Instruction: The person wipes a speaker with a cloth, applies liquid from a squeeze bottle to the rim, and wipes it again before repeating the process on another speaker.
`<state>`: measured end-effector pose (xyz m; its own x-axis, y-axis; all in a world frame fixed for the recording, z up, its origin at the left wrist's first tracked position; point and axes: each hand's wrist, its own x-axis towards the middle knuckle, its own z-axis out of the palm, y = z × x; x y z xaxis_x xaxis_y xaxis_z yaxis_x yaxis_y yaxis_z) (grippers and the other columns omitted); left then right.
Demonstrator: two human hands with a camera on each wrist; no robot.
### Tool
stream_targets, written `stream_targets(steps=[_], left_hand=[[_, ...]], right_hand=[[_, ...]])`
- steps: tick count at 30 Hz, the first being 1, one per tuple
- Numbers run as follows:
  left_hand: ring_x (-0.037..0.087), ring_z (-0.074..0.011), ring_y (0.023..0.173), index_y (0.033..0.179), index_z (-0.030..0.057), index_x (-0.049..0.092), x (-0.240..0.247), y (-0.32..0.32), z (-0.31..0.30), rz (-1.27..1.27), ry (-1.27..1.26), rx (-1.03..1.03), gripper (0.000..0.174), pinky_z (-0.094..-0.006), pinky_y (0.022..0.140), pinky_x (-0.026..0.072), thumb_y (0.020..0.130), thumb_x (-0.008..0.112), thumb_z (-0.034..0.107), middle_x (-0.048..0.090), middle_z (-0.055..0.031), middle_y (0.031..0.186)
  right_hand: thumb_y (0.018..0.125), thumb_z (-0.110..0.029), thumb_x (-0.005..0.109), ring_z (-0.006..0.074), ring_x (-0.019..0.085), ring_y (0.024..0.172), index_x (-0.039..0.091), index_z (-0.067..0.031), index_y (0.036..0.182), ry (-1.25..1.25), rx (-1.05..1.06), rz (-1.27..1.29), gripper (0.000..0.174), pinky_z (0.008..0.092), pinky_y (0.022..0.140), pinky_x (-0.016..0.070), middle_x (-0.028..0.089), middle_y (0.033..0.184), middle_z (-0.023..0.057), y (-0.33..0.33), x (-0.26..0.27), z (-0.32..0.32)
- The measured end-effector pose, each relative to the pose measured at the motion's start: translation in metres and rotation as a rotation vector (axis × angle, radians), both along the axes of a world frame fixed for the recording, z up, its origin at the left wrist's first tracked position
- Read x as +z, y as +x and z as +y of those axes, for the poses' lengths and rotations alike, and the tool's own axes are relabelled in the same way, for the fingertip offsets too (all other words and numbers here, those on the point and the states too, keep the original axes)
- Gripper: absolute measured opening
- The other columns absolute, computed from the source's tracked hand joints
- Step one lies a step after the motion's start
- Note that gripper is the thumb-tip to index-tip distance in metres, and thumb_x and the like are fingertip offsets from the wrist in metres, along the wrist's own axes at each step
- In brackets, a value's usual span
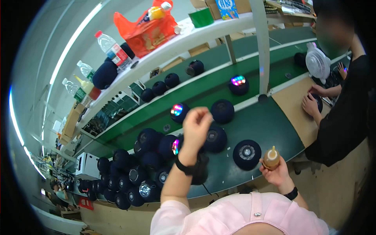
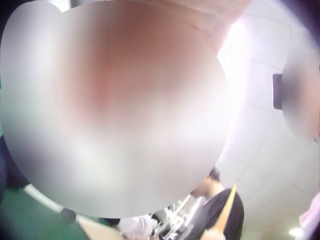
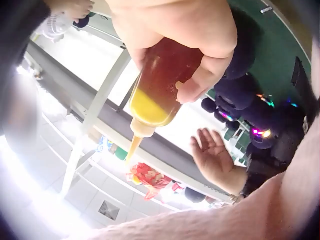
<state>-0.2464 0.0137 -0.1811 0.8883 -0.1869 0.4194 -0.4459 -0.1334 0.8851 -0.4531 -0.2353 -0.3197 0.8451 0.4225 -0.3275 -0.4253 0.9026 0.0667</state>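
My left hand [image 1: 197,127] is raised above the dark round speakers, holding nothing; the right wrist view shows this hand [image 3: 216,159] palm out with its fingers spread. My right hand [image 1: 277,174] grips a squeeze bottle [image 1: 271,161] of amber liquid, nozzle up, near the bench's front edge. The right wrist view shows fingers and thumb of this hand [image 3: 185,25] wrapped round the bottle [image 3: 167,75]. A dark round speaker [image 1: 247,154] with a silver centre sits just left of the bottle. Most of the left wrist view is blurred; a yellow nozzle [image 2: 227,207] shows low in it.
Many dark speakers [image 1: 150,161] crowd the bench on the left. A lit speaker [image 1: 239,85] stands on the green belt [image 1: 266,64] behind. Above is a white shelf [image 1: 184,38] with a red bag [image 1: 147,37] and bottles. Another person [image 1: 340,105] works at the right beside a fan [image 1: 318,62].
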Motion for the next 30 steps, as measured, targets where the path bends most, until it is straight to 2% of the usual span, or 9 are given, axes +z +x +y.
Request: stream_targets(steps=[3,5,11,13,16,19,21,27,30], left_hand=[[0.057,-0.012,0.073,0.09,-0.0016,0.065,0.077,0.069,-0.01,-0.476,0.132,0.203,0.014,-0.0252,0.07,0.0458,0.084,0.061,0.011,0.063,-0.0066,0.078],[0.062,-0.0298,0.081,0.087,0.0011,0.065,0.115,0.126,-0.023,-0.734,0.251,0.251,0.017,-0.0359,0.075,0.048,0.084,0.058,0.017,0.065,-0.0157,0.085],[0.059,-0.0353,0.099,0.1,0.0001,0.062,0.186,0.282,-0.066,-0.648,0.652,0.536,0.041,-0.0423,0.086,0.0465,0.075,0.062,0.034,0.064,-0.0217,0.099],[0.06,-0.0344,0.099,0.101,-0.0011,0.065,0.195,0.281,-0.073,-0.499,0.998,0.494,0.044,-0.0413,0.085,0.0473,0.075,0.06,0.034,0.063,-0.0242,0.102],[0.063,-0.0336,0.092,0.091,0.005,0.07,0.199,0.27,-0.071,-0.573,0.982,0.601,0.032,-0.0434,0.081,0.0489,0.076,0.055,0.03,0.066,-0.0182,0.095],[0.065,-0.0232,0.074,0.085,0.0064,0.07,0.19,0.243,-0.049,-0.762,0.558,0.497,0.037,-0.0352,0.07,0.0489,0.076,0.064,0.042,0.068,-0.0114,0.082],[0.058,-0.0091,0.066,0.088,0.0007,0.067,0.154,0.177,-0.045,-0.667,0.177,0.194,0.028,-0.0228,0.063,0.0451,0.077,0.072,0.026,0.065,-0.0043,0.074],[0.048,-0.0026,0.061,0.084,0.0019,0.065,-0.029,0.013,-0.04,0.037,0.351,-0.245,0.014,-0.0191,0.055,0.041,0.071,0.07,0.007,0.057,0.0032,0.071],[0.055,-0.0117,0.059,0.086,0.0011,0.066,-0.088,-0.02,-0.05,0.101,0.532,-0.263,0.017,-0.0247,0.057,0.0456,0.07,0.067,0.007,0.063,-0.0055,0.073]], right_hand=[[0.089,-0.054,0.036,0.0262,0.061,0.074,0.052,0.0034,0.117,-0.041,-0.065,-0.026,0.066,0.0265,0.062,0.0549,0.056,0.095,0.0248,-0.006,-0.006,-0.008],[0.088,-0.054,0.039,0.0265,0.061,0.079,0.052,0.0013,0.116,-0.09,-0.114,-0.034,0.064,0.026,0.063,0.0548,0.057,0.098,0.0225,-0.013,-0.012,-0.013],[0.09,-0.044,0.044,0.026,0.058,0.084,0.052,-0.0073,0.117,-0.152,-0.366,0.117,0.046,0.0274,0.062,0.0544,0.058,0.105,0.0122,-0.036,-0.007,-0.007],[0.09,-0.045,0.045,0.0252,0.057,0.084,0.053,-0.0087,0.118,-0.179,-0.415,0.153,0.046,0.0264,0.063,0.0531,0.058,0.105,0.0125,-0.048,-0.013,-0.006],[0.089,-0.045,0.047,0.0255,0.057,0.085,0.053,-0.0087,0.118,-0.204,-0.479,0.171,0.046,0.0273,0.064,0.0527,0.057,0.106,0.0133,-0.055,-0.017,-0.006],[0.09,-0.043,0.048,0.027,0.057,0.087,0.052,-0.0095,0.121,-0.228,-0.506,0.168,0.046,0.0302,0.068,0.0525,0.058,0.107,0.0158,-0.06,-0.018,-0.009],[0.092,-0.04,0.047,0.0269,0.059,0.088,0.052,-0.0058,0.12,-0.18,-0.51,0.176,0.044,0.0311,0.071,0.0531,0.058,0.108,0.0166,-0.063,-0.018,-0.011],[0.091,-0.039,0.048,0.0275,0.063,0.076,0.053,-0.004,0.116,-0.315,-0.494,0.229,0.043,0.0281,0.063,0.0558,0.06,0.101,0.018,-0.066,-0.019,-0.008],[0.091,-0.038,0.049,0.0271,0.063,0.073,0.054,-0.0037,0.116,-0.306,-0.46,0.24,0.042,0.0271,0.06,0.0556,0.061,0.099,0.0172,-0.072,-0.025,-0.009]])
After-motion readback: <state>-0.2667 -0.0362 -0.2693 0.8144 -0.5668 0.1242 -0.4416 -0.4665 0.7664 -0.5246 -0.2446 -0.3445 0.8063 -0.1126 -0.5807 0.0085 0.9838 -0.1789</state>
